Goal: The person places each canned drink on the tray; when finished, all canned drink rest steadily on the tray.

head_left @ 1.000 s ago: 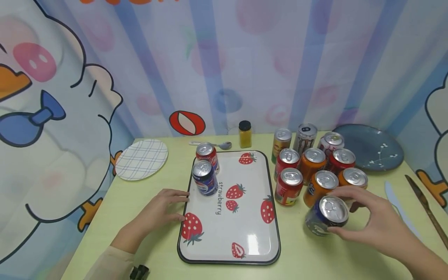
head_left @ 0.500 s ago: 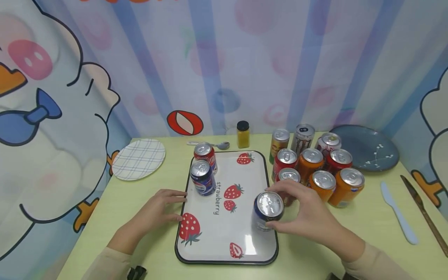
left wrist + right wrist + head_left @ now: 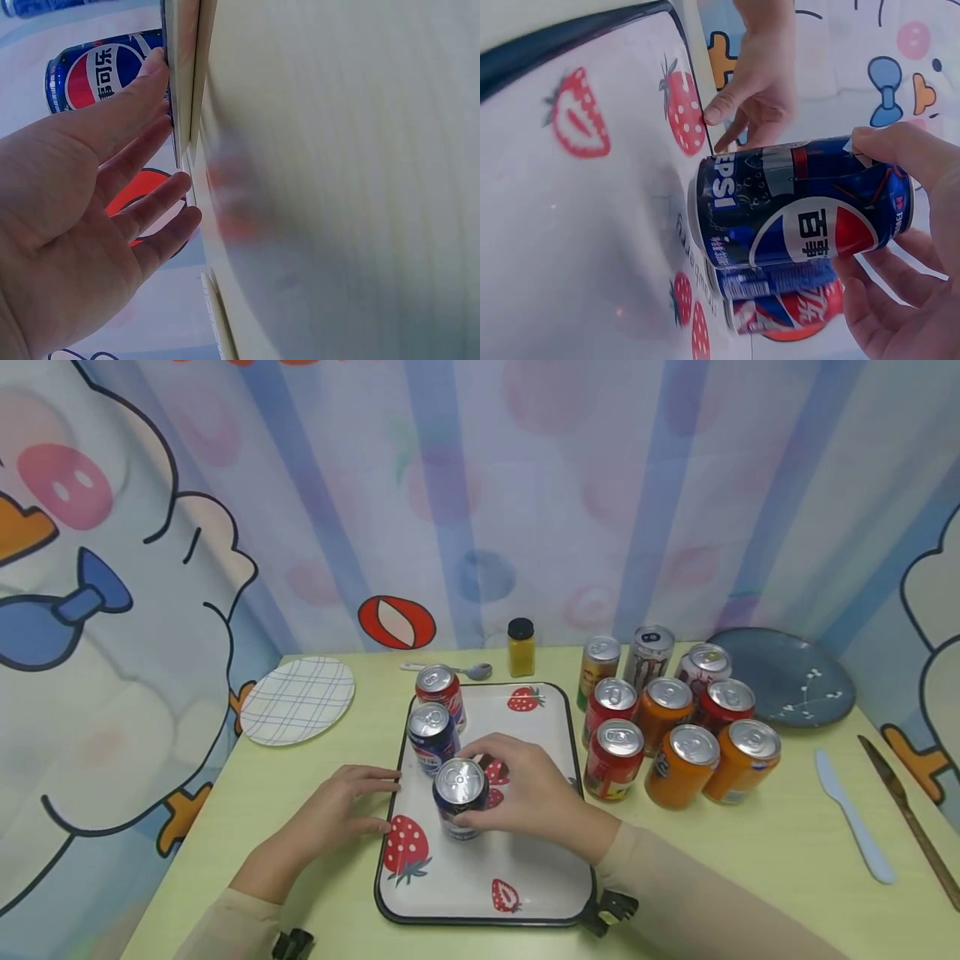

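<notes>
A pale yellow-green table (image 3: 750, 843) spreads across the lower part of the head view. Nearest, at lower centre, a white strawberry-printed tray (image 3: 442, 893) lies on it, dark rim all round. At lower left, the left hand (image 3: 341, 810) reaches to the tray's left rim, its fingers loosely extended, thumb apart, gripping nothing. The right hand (image 3: 528, 789) comes in from the right over the tray's middle, thumb and fingers pinching a dark blue Pepsi can (image 3: 457, 797) from its right side.

That can is upright, its long axis vertical; the right wrist view shows its base facing the tray, though whether the two touch I cannot tell. Just beyond it, slightly to the left, stands a second blue can (image 3: 432, 739), and behind that a red-and-blue can (image 3: 441, 692), so the three make a row along the tray's left side. Any gap between the front two is hidden.

At right, a pale blue knife (image 3: 855, 818) and a dark knife (image 3: 911, 818) lie side by side. Right of the tray stands a cluster of nine cans (image 3: 665, 714), with a blue-grey plate (image 3: 780, 672) behind. A checked plate (image 3: 300, 697) lies left of the tray; past its far edge are a spoon (image 3: 478, 672) and a yellow jar (image 3: 521, 653), before a striped curtain (image 3: 540, 510).
</notes>
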Demonstrator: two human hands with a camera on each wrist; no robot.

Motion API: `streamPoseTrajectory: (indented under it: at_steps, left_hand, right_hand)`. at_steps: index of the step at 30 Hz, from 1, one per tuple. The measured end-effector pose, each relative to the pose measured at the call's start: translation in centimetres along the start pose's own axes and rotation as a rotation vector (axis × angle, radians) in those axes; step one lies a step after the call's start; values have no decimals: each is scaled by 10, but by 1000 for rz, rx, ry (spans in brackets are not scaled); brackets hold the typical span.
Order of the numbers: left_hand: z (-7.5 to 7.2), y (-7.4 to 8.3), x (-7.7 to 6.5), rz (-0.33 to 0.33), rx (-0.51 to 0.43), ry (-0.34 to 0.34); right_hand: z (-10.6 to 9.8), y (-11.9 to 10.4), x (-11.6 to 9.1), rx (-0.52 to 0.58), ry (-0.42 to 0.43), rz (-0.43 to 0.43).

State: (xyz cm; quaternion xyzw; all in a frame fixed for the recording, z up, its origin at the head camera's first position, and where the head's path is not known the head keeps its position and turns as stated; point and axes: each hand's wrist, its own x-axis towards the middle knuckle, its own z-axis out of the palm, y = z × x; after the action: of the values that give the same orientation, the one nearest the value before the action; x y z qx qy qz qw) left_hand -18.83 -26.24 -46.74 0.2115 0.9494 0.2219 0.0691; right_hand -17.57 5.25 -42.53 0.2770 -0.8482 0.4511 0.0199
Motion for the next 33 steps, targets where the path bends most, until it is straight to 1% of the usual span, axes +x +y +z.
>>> streamPoseTrajectory:
  at_steps: [3,7,14,20,28,31,33]
  left_hand:
    - [0,-1,-1,4,-10,2]
    - [-1,-1,1,6,-10,0]
    - [-2,-1,2,-12,-14,-10]
    - [-2,-1,1,-7,-21,-10]
    - [-1,-2,-1,-27,-26,-12]
    - [-1,-2,0,-16,-23,-8]
    - [-1,-2,0,4,-22,-4]
  right_hand:
    - [12,-3,10,-1,4,8]
    - [23,-5,22,-15,18,-1]
    - [37,-4,30,-25,30,-34]
    - [40,-3,30,-19,39,-24]
    - [44,-2,31,-21,47,-29]
    - [42,-1,30,-12,32,-11]
    - [38,0,29,4,20,10]
